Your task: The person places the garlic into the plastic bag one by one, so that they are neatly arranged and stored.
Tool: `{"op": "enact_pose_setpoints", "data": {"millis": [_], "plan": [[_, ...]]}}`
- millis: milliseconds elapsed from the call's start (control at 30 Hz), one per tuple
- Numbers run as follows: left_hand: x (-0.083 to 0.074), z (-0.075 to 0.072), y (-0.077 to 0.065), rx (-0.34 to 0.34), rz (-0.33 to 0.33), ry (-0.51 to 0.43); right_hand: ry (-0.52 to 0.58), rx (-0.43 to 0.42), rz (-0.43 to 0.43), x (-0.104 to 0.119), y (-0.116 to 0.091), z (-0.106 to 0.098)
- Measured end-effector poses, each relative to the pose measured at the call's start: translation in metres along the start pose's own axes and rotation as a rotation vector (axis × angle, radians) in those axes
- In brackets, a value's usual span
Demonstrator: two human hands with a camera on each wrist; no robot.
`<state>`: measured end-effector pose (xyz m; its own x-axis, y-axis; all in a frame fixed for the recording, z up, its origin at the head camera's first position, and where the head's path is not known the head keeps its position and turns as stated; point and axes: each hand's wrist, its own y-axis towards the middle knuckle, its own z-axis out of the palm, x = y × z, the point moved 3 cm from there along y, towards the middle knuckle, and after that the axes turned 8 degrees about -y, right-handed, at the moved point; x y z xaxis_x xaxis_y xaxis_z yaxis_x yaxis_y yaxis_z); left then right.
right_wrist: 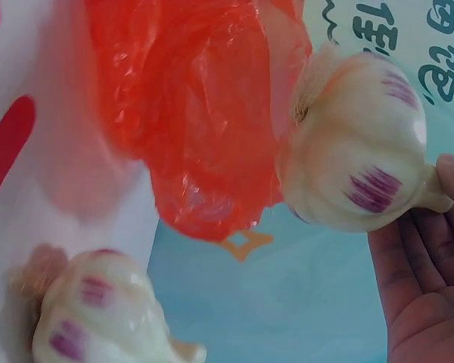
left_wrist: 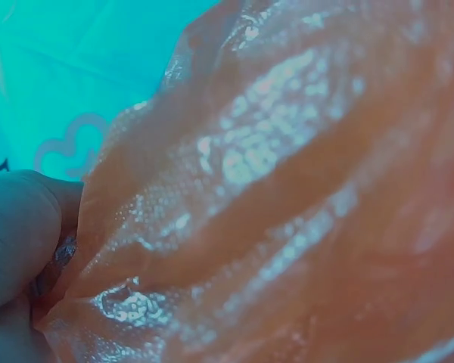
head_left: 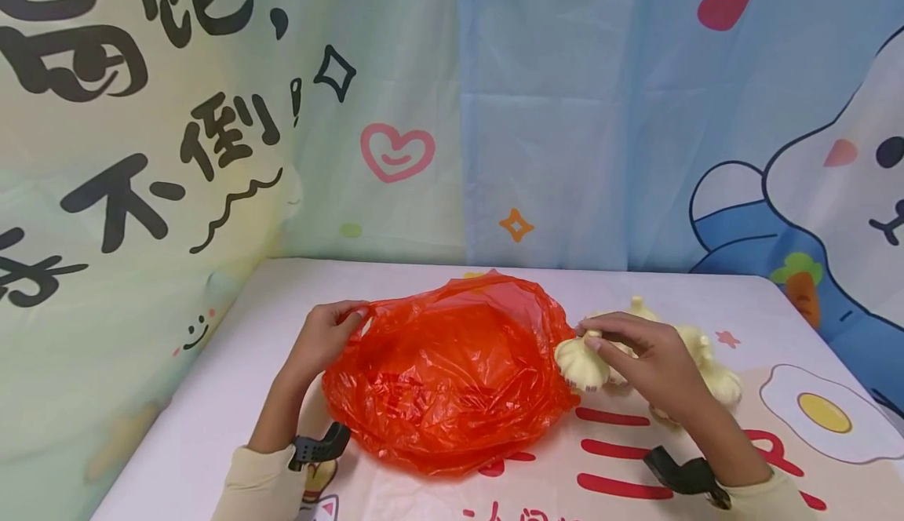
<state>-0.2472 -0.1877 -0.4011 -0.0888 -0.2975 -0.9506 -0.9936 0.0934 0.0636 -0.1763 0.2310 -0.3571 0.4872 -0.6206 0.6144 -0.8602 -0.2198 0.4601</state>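
A red plastic bag [head_left: 438, 380] spreads over the middle of the table, its mouth gaping upward. My left hand [head_left: 330, 337] pinches the bag's left rim between thumb and fingers; in the left wrist view, crinkled plastic [left_wrist: 272, 212] fills most of the picture beside the thumb [left_wrist: 23, 234]. By its stem, my right hand [head_left: 646, 356] holds a garlic bulb [head_left: 583, 364] at the right edge of the bag. That bulb [right_wrist: 356, 144] shows purple streaks and a root tuft in the right wrist view. Another garlic bulb [right_wrist: 106, 310] rests on the table below it.
Several more garlic bulbs [head_left: 709, 364] lie behind and right of my right hand, partly hidden by it. The table [head_left: 233, 395] has a printed cover with a fried egg picture [head_left: 826, 415] at the right. A printed curtain [head_left: 544, 113] hangs behind.
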Motion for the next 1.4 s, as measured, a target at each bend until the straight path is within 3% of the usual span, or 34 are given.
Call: {"op": "enact_pose_setpoints", "data": {"millis": [267,567,1200,1400], "plan": [[0.001,0.002,0.0,-0.001,0.004,0.017,0.037,0.014,0.073,-0.002,0.015,0.015],[0.005,0.009,0.0,0.017,-0.013,-0.011,0.216,0.035,0.083,0.012,0.031,0.046],[0.004,0.009,-0.001,-0.01,-0.015,0.004,0.274,0.152,0.043,0.016,0.077,0.1],[0.003,0.011,0.0,-0.015,-0.007,-0.009,0.224,0.195,0.044,0.02,0.086,0.117]]}}
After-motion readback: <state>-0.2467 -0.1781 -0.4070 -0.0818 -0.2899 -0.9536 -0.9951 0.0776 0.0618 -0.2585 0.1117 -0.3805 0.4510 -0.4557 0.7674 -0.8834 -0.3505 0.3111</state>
